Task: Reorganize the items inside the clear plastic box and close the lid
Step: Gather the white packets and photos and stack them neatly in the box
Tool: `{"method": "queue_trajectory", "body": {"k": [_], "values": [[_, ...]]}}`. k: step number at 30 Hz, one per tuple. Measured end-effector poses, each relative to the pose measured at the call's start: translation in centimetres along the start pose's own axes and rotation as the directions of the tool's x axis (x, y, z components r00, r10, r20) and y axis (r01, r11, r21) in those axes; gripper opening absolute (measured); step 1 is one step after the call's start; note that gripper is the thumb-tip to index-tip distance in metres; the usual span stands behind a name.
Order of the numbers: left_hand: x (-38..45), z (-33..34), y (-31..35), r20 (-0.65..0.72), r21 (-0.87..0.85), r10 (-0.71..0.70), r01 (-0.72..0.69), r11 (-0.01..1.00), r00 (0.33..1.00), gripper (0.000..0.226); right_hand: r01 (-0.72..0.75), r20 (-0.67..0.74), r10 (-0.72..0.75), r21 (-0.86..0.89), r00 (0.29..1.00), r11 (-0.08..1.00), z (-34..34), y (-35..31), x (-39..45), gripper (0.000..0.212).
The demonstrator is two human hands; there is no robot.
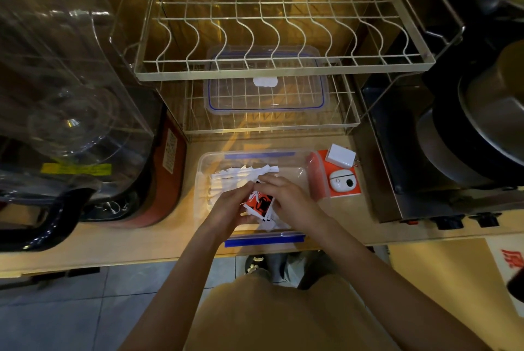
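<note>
Both hands are down in the clear rectangular plastic box with blue latches [204, 163], which sits open on the wooden surface [158, 245]. Left hand [231, 207] and right hand [286, 200] are curled around a small stack of orange-and-black printed packets [259, 203], fingers closed on it from either side. More loose white paper sachets [235, 176] are piled at the back of the box.

Biggest risk, I'd say: that stack looks slippery and fans out at the bottom, so a loose squeeze could scatter packets over the rim. Also the matching clear lid with its blue seal [266, 95] is well apart on the lower wire dish rack [272, 125], and anything poking above the rim would probably stop it from latching.
</note>
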State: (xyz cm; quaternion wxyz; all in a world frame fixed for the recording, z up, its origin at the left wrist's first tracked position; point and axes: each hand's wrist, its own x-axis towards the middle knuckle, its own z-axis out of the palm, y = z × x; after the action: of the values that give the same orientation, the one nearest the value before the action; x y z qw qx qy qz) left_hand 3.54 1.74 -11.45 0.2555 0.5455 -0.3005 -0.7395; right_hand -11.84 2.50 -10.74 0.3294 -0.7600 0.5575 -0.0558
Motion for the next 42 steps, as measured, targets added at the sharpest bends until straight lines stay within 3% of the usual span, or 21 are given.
{"method": "queue_trajectory", "body": {"k": [3, 6, 8, 11, 14, 17, 23, 28, 31, 35, 39, 42], "values": [[0.2, -0.5, -0.3, 0.037, 0.059, 0.032, -0.035, 0.998, 0.999, 0.027, -0.024, -0.021, 0.025, 0.045, 0.999, 0.999, 0.4, 0.4, -0.1, 0.061], [0.2, -0.7, -0.6, 0.037, 0.13, 0.026, -0.03, 0.991, 0.999, 0.02, -0.111, -0.051, 0.128, 0.255, 0.991, 0.96, 0.0, 0.4, -0.8, 0.056], [0.4, -0.4, -0.7, -0.021, 0.19, 0.025, -0.021, 0.982, 0.999, 0.01, -0.178, -0.141, 0.245, 0.373, 0.959, 0.911, -0.1, 1.0, -0.8, 0.045], [0.8, 0.2, -0.9, -0.162, 0.346, 0.065, -0.005, 0.938, 0.985, 0.007, -0.376, -0.23, 0.442, 0.28, 0.867, 0.883, 0.3, 2.9, 0.3, 0.032], [1.1, 0.8, -1.4, -0.261, 0.58, 0.178, 0.007, 0.815, 0.949, 0.009, -0.496, -0.148, 0.524, 0.189, 0.839, 0.847, 1.2, 4.0, 1.3, 0.031], [0.9, 1.4, -1.4, -0.266, 0.686, 0.261, -0.008, 0.728, 0.928, 0.019, -0.547, -0.087, 0.558, 0.12, 0.826, 0.829, 1.8, 4.4, 2.1, 0.028], [0.7, 1.8, -1.4, -0.258, 0.717, 0.313, -0.036, 0.696, 0.914, 0.024, -0.536, -0.06, 0.544, 0.106, 0.837, 0.837, 2.4, 4.1, 2.5, 0.034], [0.6, 1.9, -1.2, -0.251, 0.726, 0.333, -0.051, 0.686, 0.909, 0.026, -0.465, -0.073, 0.461, -0.061, 0.884, 0.883, 2.5, 3.9, 2.1, 0.047], [0.5, 2.0, -1.3, -0.25, 0.73, 0.326, -0.044, 0.682, 0.912, 0.026, -0.477, -0.068, 0.476, 0.008, 0.877, 0.879, 2.5, 4.2, 2.1, 0.05], [0.7, 1.8, -1.4, -0.247, 0.736, 0.323, -0.04, 0.676, 0.914, 0.021, -0.534, -0.064, 0.557, 0.211, 0.828, 0.819, 2.3, 4.4, 2.2, 0.039], [0.7, 1.9, -1.4, -0.259, 0.714, 0.316, -0.039, 0.699, 0.913, 0.023, -0.509, -0.197, 0.554, 0.237, 0.809, 0.828, 1.9, 4.3, 2.0, 0.026], [0.7, 1.7, -1.4, -0.255, 0.67, 0.289, -0.047, 0.741, 0.923, 0.023, -0.398, -0.372, 0.481, 0.28, 0.794, 0.874, 0.4, 3.2, 1.3, 0.019]]}}
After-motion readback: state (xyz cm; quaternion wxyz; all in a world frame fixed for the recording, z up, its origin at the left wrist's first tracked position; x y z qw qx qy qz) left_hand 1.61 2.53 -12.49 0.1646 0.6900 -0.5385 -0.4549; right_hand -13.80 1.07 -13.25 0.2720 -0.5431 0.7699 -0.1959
